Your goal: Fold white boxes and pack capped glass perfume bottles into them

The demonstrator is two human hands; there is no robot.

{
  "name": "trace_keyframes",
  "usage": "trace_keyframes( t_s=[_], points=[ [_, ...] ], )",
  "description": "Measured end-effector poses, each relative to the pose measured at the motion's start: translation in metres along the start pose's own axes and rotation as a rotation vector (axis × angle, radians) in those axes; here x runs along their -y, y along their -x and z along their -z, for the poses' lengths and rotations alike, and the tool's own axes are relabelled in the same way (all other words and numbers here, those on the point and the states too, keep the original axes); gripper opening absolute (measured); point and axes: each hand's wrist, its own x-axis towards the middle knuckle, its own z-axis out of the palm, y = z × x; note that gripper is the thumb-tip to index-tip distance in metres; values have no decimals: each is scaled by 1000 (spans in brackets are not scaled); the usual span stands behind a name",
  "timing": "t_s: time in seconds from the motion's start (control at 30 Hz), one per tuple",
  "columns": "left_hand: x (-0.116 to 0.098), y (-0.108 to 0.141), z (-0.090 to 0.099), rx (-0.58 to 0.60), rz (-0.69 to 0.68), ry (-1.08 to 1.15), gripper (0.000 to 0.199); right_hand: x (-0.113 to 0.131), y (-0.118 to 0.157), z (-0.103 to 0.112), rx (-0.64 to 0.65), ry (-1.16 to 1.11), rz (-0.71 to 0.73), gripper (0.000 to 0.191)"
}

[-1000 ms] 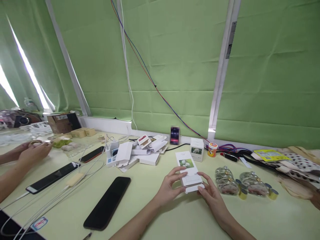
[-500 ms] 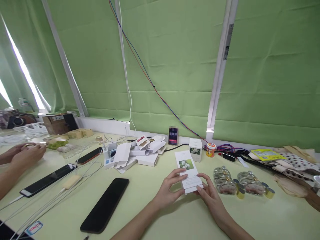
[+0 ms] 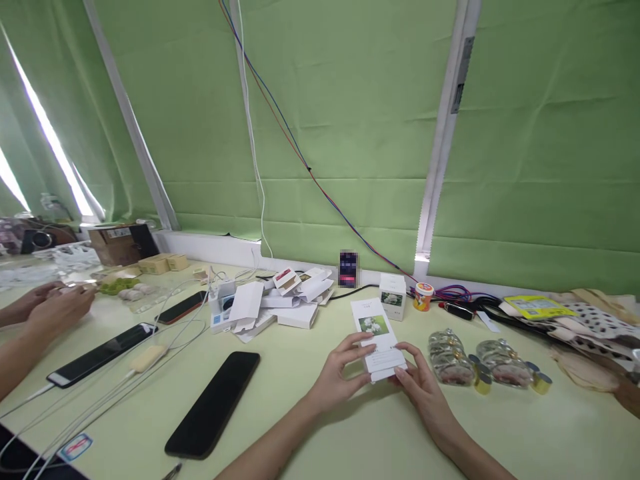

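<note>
A flat white carton [image 3: 376, 333] with a flower picture lies on the pale green table [image 3: 310, 413] in front of me. My left hand [image 3: 339, 372] grips its near left side, fingers on top. My right hand [image 3: 419, 379] holds its near right corner at the end flap. Two glass bottles with gold caps [image 3: 480, 367] lie just right of my right hand. A small upright white box [image 3: 393, 297] with the same flower picture stands behind the carton.
A pile of flattened white cartons [image 3: 280, 303] lies at centre left. A black phone [image 3: 215, 403] lies face down near me, other phones [image 3: 100, 353] and white cables to the left. Another person's hands [image 3: 50, 307] work at far left. Spotted cloth [image 3: 595, 327] sits at right.
The carton and both my hands have barely shifted; my right fingers have curled in closer under the carton's near end. The other person's hands moved slightly.
</note>
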Motion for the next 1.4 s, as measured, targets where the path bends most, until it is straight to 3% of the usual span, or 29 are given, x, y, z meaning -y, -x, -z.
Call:
trace_keyframes(
  t_s=[0.6, 0.83, 1.4],
  points=[
    [-3, 1, 3, 56, -15, -11, 42, 4, 2, -1, -42, 17, 2, 42],
    [1, 0, -1, 17, -13, -47, 59, 9, 2, -4, -46, 28, -4, 42],
    [2, -1, -2, -1, -58, -73, 44, 6, 3, -1, -21, 12, -4, 36]
  ],
)
